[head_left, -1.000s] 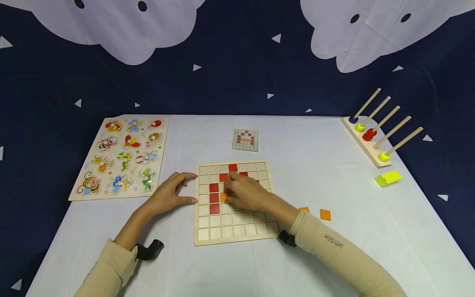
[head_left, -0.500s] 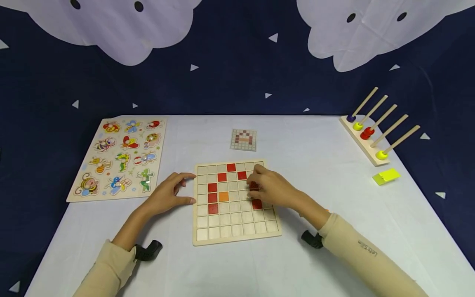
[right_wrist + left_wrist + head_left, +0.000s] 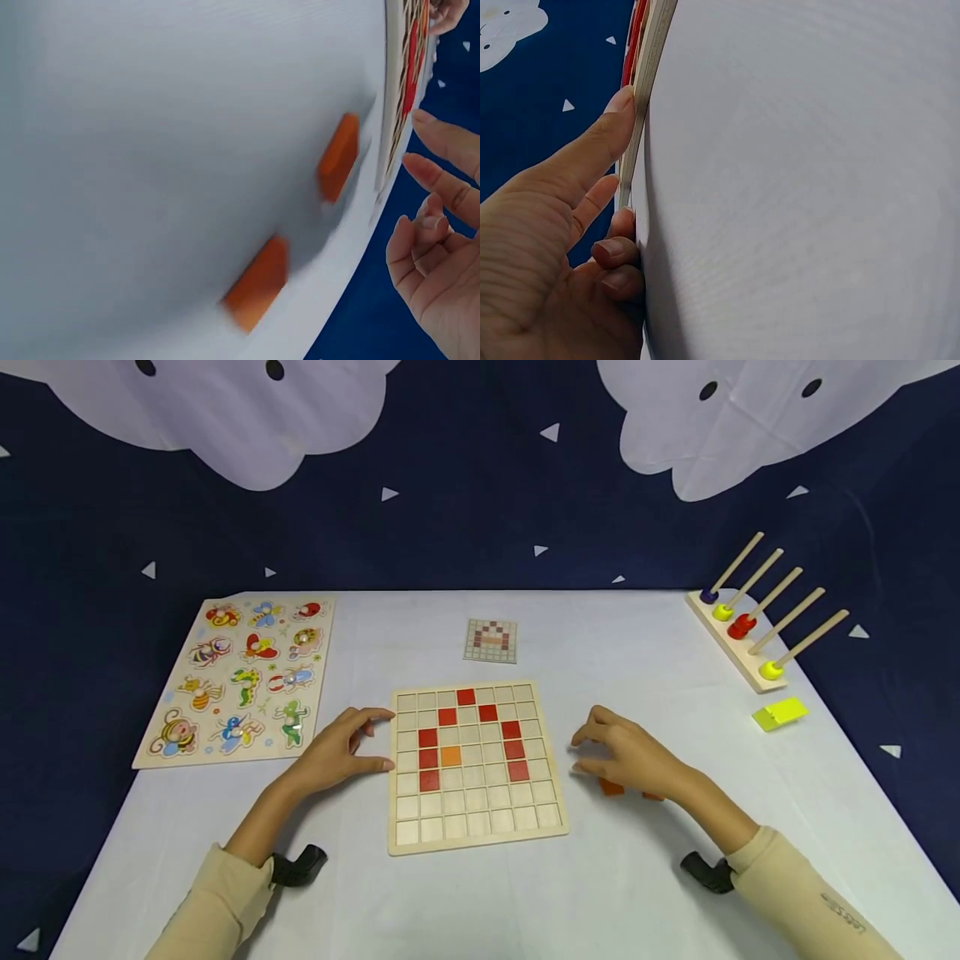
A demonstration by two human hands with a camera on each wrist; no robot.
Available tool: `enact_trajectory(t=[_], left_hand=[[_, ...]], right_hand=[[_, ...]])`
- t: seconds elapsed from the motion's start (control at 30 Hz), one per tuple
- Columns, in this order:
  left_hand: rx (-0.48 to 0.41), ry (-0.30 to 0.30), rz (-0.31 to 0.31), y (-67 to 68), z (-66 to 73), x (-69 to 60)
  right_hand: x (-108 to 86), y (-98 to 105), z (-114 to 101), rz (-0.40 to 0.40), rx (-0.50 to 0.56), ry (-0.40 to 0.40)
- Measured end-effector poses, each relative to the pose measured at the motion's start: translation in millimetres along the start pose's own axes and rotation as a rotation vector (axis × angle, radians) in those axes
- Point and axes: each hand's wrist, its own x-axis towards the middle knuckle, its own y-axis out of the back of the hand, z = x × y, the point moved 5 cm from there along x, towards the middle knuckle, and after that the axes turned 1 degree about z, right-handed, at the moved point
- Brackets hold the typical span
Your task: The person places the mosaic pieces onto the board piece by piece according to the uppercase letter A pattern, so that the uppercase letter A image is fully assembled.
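A wooden grid board (image 3: 477, 844) lies flat on the table. Several red tiles (image 3: 428, 758) and a single orange tile (image 3: 451, 756) sit in its squares. At the board's left edge rests my left hand (image 3: 330, 752), with thumb and index fingertip spread apart against the rim; the left wrist view shows the thumb (image 3: 604, 139) on that edge. To the right of the board, my right hand (image 3: 633, 756) hovers with loosely bent fingers, holding nothing. Two loose orange tiles (image 3: 611, 787) lie on the table below it, partly hidden by the hand in the head view.
A small patterned card (image 3: 491, 641) lies behind the board. On the left is an insect peg puzzle (image 3: 266, 710). A wooden stand (image 3: 738, 652) with upright pegs and coloured beads occupies the back right, with a yellow block (image 3: 781, 714) beside it.
My right hand has let go of the orange tile in the board and moved right, off the board, to above the loose tiles. My left hand has stayed at the edge.
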Motion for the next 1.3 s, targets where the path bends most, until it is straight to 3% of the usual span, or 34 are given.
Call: enact_trajectory(t=[0.3, 0.63, 0.83, 1.07, 1.3], left_hand=[[-0.002, -0.004, 0.008, 1.6, -1.1, -0.7], [-0.01, -0.008, 0.009, 2.5, -0.9, -0.7], [-0.012, -0.008, 0.007, 2.1, -1.4, -0.8], [-0.019, -0.01, 0.001, 0.9, -2.0, -0.2], [-0.004, -0.01, 0.003, 0.7, -1.7, -0.4]], right_hand=[[-27.4, 3.0, 17.8, -0.006, 0.017, -0.006], [-41.8, 0.7, 25.5, -0.033, 0.026, 0.003], [-43.7, -4.5, 27.3, -0.008, 0.022, 0.031], [-42.7, -8.2, 20.3, 0.07, -0.017, 0.156], [-25.9, -1.8, 7.0, 0.078, 0.0, 0.177]])
